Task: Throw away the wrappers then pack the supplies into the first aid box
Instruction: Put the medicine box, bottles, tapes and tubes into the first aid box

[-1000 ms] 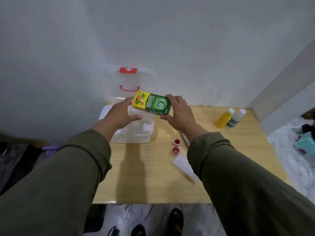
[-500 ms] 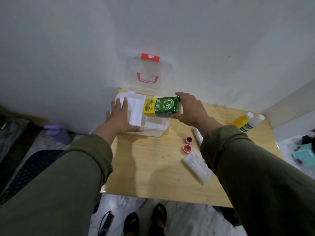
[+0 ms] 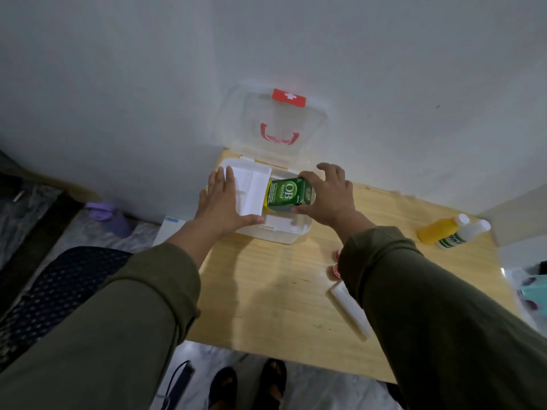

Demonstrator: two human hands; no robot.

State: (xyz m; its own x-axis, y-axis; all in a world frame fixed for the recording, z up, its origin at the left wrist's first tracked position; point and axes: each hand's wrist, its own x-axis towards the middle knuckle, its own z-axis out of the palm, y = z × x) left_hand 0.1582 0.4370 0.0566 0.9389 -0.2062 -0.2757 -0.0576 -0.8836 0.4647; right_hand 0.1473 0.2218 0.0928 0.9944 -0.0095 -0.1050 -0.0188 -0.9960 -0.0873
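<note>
Wooden table (image 3: 266,291) at frame centre is carrying unpacked supplies: a white packet (image 3: 350,310) lower right, two bottles (image 3: 450,232) far right. Packing step underway. Left hand (image 3: 220,202) is lying flat, fingers straight, steadying the first aid box (image 3: 284,232). Right hand (image 3: 328,196) is gripping the green carton (image 3: 285,195), lowering it into the box; seating probably incomplete. Next: release, grab bottles.

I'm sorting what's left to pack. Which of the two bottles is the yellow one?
The yellow bottle, nearer the first aid box; the white bottle lies beside it.
</note>
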